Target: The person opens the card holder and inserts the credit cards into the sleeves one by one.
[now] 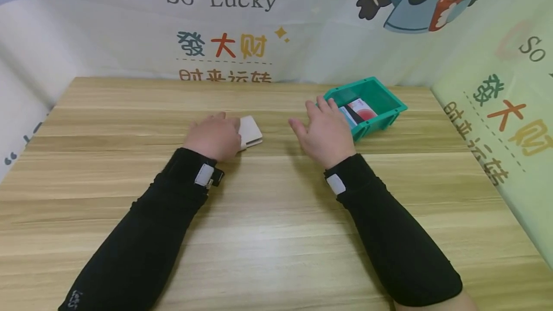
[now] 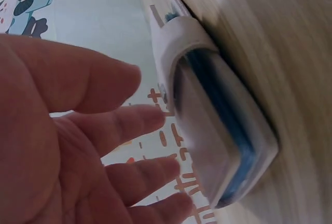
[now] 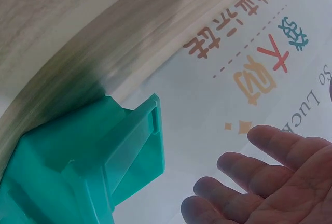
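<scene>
A small off-white card wallet [image 1: 251,131] lies on the wooden table left of centre. In the left wrist view its strap [image 2: 181,40] wraps round one end, and a dark blue layer shows between its covers. My left hand [image 1: 214,137] is right beside the wallet, fingers loosely extended with a gap to its cover in the left wrist view. My right hand [image 1: 326,136] hovers at the left side of a green plastic bin [image 1: 375,128], fingers spread and nothing in it. Inside the bin lie a white box with a red patch [image 1: 362,108] and a bluish flat item [image 1: 348,116].
Behind the table [image 1: 276,234] hangs a printed cloth [image 1: 129,23] with lettering and cartoon figures, meeting its back edge. Similar cloth closes off the right side [image 1: 497,157]. Black sleeves [image 1: 142,224] cover both forearms.
</scene>
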### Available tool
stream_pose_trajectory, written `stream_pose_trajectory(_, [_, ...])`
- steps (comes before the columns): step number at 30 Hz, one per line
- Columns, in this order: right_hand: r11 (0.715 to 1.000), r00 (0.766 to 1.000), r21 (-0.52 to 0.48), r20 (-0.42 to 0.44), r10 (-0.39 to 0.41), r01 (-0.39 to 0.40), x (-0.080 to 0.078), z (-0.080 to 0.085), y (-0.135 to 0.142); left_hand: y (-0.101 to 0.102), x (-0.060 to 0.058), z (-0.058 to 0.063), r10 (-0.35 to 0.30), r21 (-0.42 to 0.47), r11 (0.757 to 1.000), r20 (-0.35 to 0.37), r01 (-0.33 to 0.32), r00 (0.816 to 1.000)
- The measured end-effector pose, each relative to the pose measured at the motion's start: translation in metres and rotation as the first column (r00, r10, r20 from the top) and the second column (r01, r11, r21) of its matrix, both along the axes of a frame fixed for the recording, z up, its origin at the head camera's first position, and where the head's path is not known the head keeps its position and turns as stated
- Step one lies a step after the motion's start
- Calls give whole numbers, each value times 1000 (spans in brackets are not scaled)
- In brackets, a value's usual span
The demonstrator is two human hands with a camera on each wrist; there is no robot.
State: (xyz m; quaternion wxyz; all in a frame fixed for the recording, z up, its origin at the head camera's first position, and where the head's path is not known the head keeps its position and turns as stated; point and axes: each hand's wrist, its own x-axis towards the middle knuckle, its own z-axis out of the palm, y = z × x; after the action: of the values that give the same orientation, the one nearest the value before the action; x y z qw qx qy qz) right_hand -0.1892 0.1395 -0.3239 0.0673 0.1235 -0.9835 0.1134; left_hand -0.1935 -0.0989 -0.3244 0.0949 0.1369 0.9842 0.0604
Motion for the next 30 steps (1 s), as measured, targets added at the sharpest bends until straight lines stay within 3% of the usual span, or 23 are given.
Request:
stream_pose_trajectory(3, [1000, 1000, -4, -6, 4, -4, 0, 1, -1, 0, -1, -1, -49, -9, 999, -10, 49, 999])
stream_pose_trajectory(7, [1000, 1000, -12, -8, 12, -12, 1, 1, -2, 0, 0, 0, -67, -8, 998, -4, 67, 998])
stream_pose_trajectory(15, [999, 1000, -47, 6, 25, -24, 6, 2, -7, 8, 11, 4, -77, -25, 997, 79, 79, 994])
stream_pose_trajectory(23, [996, 997, -55, 27, 69, -68, 10, 2, -14, 17, 25, -4, -118, -125, 986, -31, 113, 993])
stream_pose_trajectory(30, [995, 993, -5, 57, 99, -99, 15, 3, -19, 22, 39, -5, -138, -130, 983, -40, 132, 990])
